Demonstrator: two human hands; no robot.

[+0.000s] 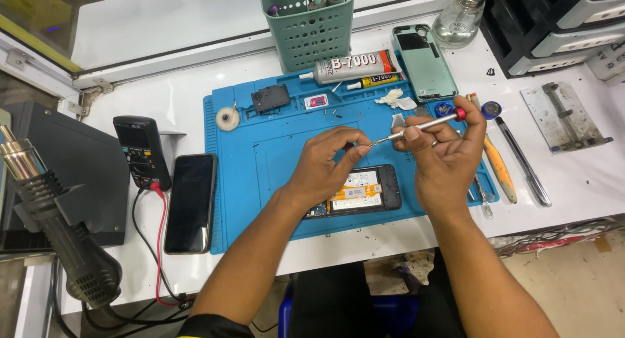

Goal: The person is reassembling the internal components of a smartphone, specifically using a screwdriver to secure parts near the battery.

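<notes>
The right hand (443, 159) pinches a slim silver screwdriver (420, 126) with a red cap between thumb and fingers, holding it nearly level with its tip pointing left. The left hand (325, 165) has its thumb and forefinger pressed together right at that tip; whether a small part sits between them cannot be told. Both hands are raised above an opened phone (358, 191), which lies flat on the blue work mat (260, 169) just below and between the wrists, its orange and white insides facing up, partly hidden by the left hand.

Beyond the hands, a tube of glue (355, 67) lies along the mat's far edge, beside a green phone back cover (424, 62). A dark phone (191, 203) and a multimeter (141, 151) sit off the mat's left edge. A hot-air gun (58, 234) stands at the far left.
</notes>
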